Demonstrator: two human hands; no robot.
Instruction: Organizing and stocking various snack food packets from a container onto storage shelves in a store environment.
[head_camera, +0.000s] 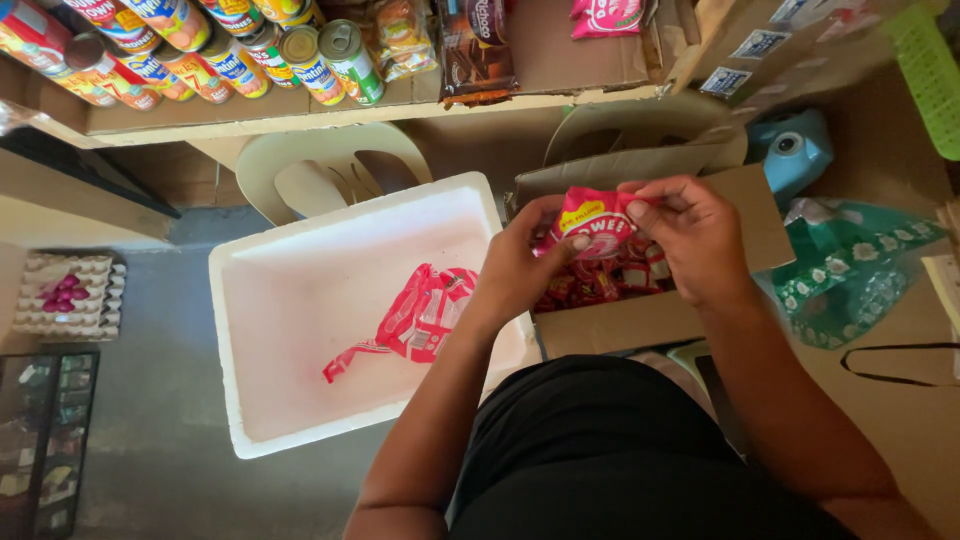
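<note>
Both hands, the left hand (520, 262) and right hand (690, 235), pinch the small pink plastic snack packet (597, 225) with fingers closed tight on it, so it is best held steady over the brown cardboard box (640, 320).

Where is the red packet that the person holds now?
In the head view, the red packet is right of centre, held between the left hand and right hand, above the cardboard box and beside the white foam box.

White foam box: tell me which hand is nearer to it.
Left. The left hand holds the red packet right at the white foam box's edge; the right hand is farther off, above the cardboard box.
</note>
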